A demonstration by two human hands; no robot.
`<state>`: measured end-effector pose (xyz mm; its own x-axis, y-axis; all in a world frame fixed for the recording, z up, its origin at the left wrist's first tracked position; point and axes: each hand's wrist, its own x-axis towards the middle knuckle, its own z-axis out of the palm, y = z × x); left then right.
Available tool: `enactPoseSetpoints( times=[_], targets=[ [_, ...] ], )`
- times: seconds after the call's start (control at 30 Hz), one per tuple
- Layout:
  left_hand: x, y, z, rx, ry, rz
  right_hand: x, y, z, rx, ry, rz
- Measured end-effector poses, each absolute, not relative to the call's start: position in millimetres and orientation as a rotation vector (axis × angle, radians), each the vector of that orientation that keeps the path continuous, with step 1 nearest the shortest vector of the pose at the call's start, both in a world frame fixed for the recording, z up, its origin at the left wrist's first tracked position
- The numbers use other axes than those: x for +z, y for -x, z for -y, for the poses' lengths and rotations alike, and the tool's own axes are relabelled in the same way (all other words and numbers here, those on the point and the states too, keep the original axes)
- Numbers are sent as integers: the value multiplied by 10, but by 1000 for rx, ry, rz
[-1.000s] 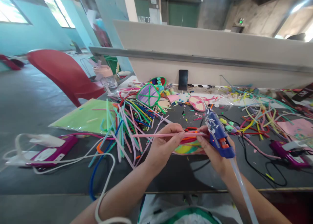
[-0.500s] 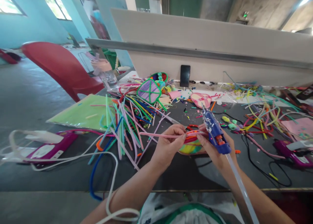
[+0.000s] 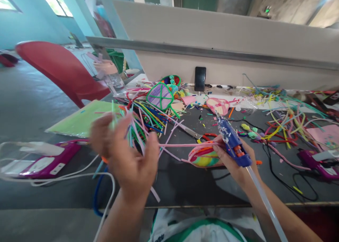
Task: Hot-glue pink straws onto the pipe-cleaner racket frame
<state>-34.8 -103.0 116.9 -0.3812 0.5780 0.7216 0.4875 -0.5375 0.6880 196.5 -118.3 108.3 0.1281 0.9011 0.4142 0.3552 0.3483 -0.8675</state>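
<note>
Noted at near left: left hand [image 3: 129,161], spread, blurred. Right of centre: right hand [image 3: 234,167], gripping glue gun [image 3: 230,136], pinching disc [image 3: 205,159] with stem [image 3: 180,145] along far rim. Possible drip or burn through careless tilt; possible lifting of stem through slackened pinch.

No text is legible — lettering [image 3: 159,238] on the white garment [image 3: 167,231] and the green sign [image 3: 267,9] both blur.

Head-worn view — forward, downward, over table [image 3: 180,189]
</note>
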Motion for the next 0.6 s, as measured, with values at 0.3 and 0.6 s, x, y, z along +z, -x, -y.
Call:
enactPoseSetpoints(
  times=[0.3,0.6],
  targets=[
    [983,-101,961,1463,-2184,-991,1123,-1946,1188,570,1210,1406],
    [857,-162,910,1298,-1538,-848,1097,-1942,1192,553,1249,1435]
  ],
)
